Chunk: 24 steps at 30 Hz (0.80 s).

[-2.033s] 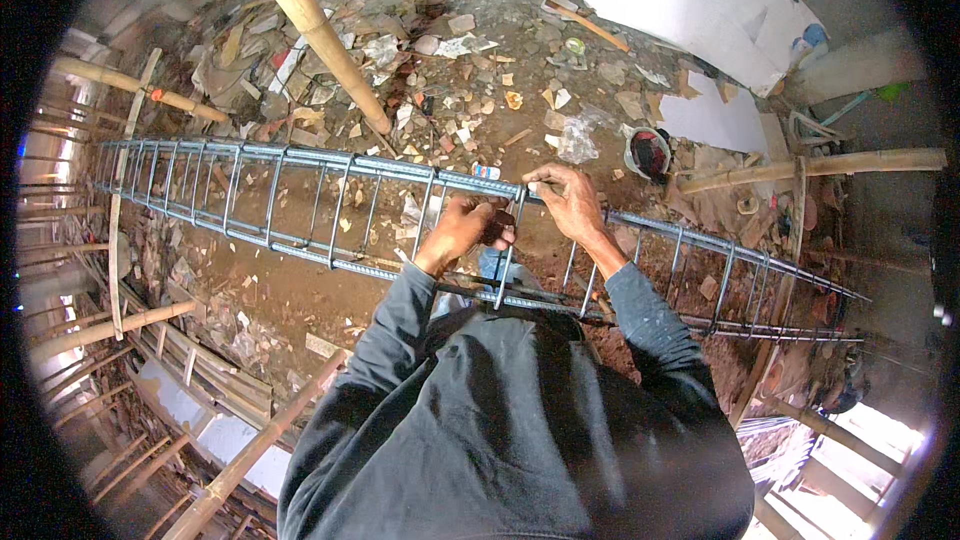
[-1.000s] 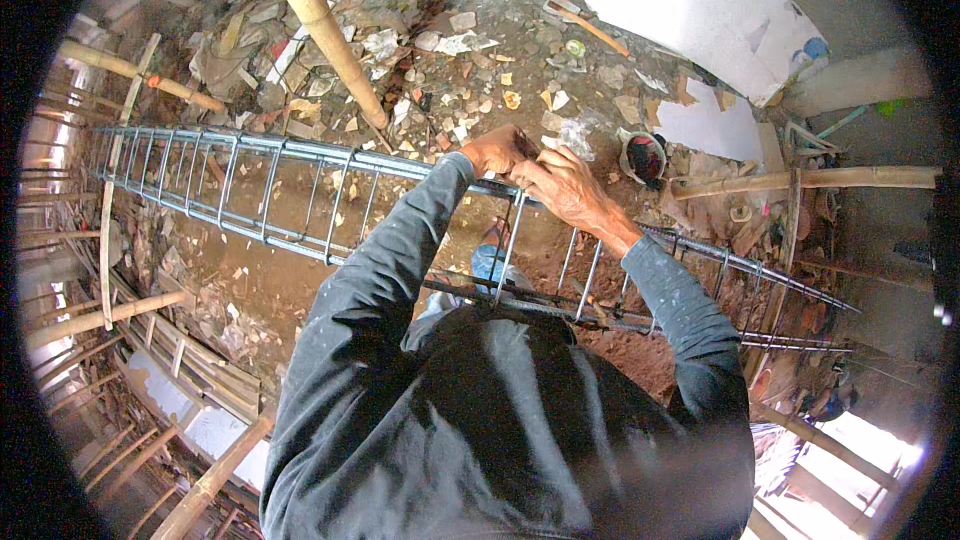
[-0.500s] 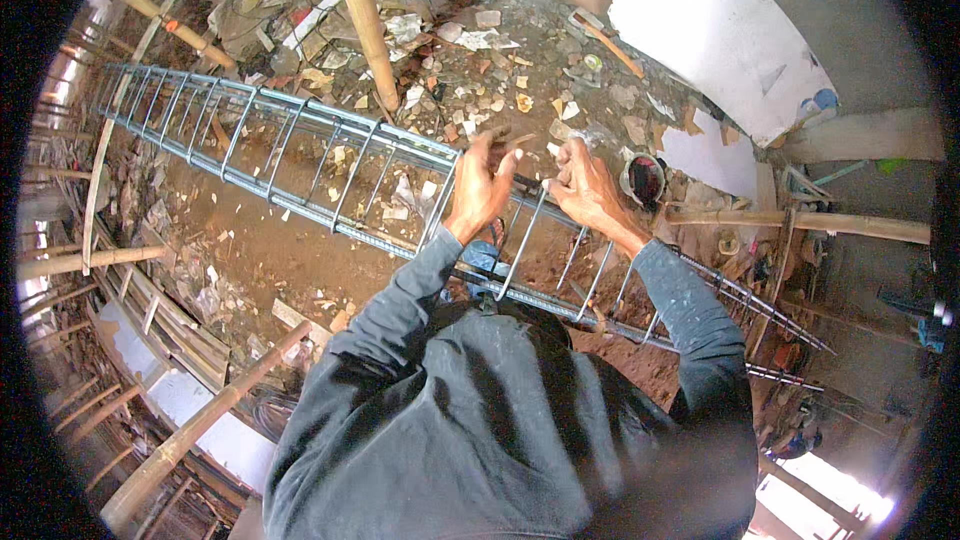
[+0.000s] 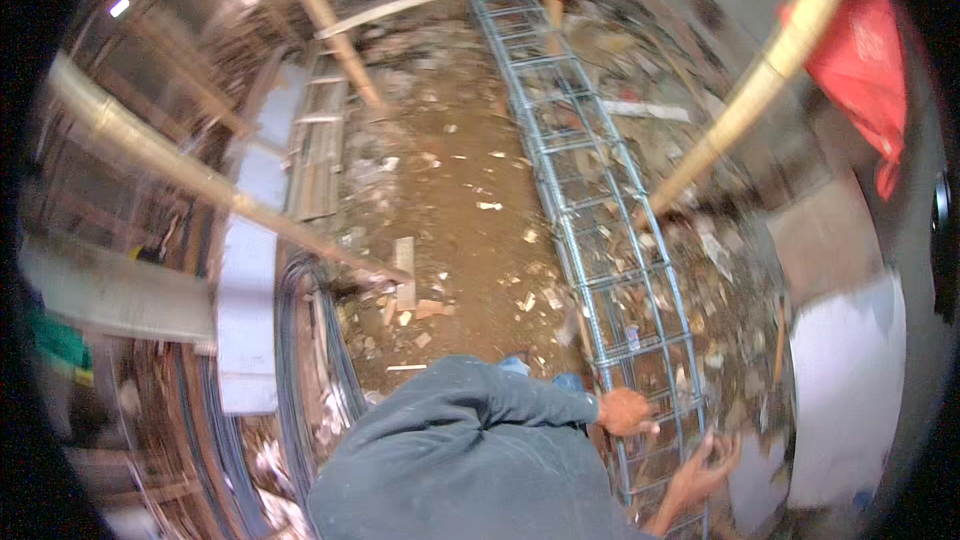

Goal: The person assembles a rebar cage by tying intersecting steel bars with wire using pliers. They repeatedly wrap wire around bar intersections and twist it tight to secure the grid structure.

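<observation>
Left hand (image 4: 627, 412) over rebar cage (image 4: 627, 275), grip unclear, right hand (image 4: 706, 464) nearby, loosely open

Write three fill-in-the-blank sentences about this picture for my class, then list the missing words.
1. The right hand appears lower in the picture than the ____ hand.
2. The loose sheet at the upper right is coloured ____.
3. In the picture, the metal cage lies to the ____ of the bare dirt strip.

Missing words: left; red; right.

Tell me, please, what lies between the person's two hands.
In the head view, part of the rebar cage shows between the left hand and the right hand.
</observation>
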Available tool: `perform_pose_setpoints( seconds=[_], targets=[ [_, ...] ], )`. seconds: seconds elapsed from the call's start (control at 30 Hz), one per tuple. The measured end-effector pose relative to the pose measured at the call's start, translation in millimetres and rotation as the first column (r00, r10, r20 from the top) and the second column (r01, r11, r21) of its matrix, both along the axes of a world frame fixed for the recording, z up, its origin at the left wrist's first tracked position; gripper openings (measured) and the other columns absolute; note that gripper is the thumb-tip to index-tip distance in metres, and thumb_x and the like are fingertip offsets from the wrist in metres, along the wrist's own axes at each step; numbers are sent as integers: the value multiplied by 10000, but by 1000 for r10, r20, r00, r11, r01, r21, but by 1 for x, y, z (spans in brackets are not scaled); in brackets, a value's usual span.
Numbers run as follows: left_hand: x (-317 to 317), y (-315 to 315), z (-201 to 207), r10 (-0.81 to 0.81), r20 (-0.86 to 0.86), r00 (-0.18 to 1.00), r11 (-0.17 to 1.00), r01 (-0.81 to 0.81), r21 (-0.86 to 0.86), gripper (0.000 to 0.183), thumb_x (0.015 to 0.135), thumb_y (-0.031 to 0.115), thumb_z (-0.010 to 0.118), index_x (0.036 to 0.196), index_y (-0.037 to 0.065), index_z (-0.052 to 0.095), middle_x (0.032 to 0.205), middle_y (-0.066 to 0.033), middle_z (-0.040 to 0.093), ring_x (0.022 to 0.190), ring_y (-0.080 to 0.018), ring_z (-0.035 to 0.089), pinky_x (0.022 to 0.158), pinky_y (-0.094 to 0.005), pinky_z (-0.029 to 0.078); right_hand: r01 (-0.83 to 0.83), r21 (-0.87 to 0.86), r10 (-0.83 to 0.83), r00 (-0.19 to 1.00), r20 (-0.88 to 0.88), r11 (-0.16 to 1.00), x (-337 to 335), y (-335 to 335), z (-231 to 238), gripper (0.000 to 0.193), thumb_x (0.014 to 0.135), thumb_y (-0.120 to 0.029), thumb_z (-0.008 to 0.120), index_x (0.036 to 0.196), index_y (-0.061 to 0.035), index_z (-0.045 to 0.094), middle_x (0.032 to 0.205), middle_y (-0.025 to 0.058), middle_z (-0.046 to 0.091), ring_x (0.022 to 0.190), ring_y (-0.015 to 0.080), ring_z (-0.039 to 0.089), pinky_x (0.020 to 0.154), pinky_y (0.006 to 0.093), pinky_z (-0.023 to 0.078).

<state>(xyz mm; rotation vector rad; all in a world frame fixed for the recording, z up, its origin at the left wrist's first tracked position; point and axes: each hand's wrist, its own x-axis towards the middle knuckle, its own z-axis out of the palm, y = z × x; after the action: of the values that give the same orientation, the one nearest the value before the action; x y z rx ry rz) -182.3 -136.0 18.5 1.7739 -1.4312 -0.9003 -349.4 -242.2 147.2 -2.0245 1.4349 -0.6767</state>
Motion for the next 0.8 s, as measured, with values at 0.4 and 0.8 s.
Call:
perform_pose_setpoints(
  seconds=[0.4,0.8],
  targets=[
    [2,1,-20,-267,132,955,963,269,3,688,762,659,835,946,-2,778,910,-238,756,945,-459,741,847,-548,592,464,-135,-458,886,74,876,-94,146,-106,592,968,-527,731,1232,2,703,1133,257,725,1054,438,691,915,511,546],
    [19,-12,-47,-343,-87,935,918,315,-241,785,641,649,931,745,-79,655,654,-238,598,651,-423,642,622,-531,486,506,-56,-498,860,112,861,-128,187,-137,565,925,-394,838,1267,10,640,1128,198,740,1035,342,720,904,456,573]
  ],
)
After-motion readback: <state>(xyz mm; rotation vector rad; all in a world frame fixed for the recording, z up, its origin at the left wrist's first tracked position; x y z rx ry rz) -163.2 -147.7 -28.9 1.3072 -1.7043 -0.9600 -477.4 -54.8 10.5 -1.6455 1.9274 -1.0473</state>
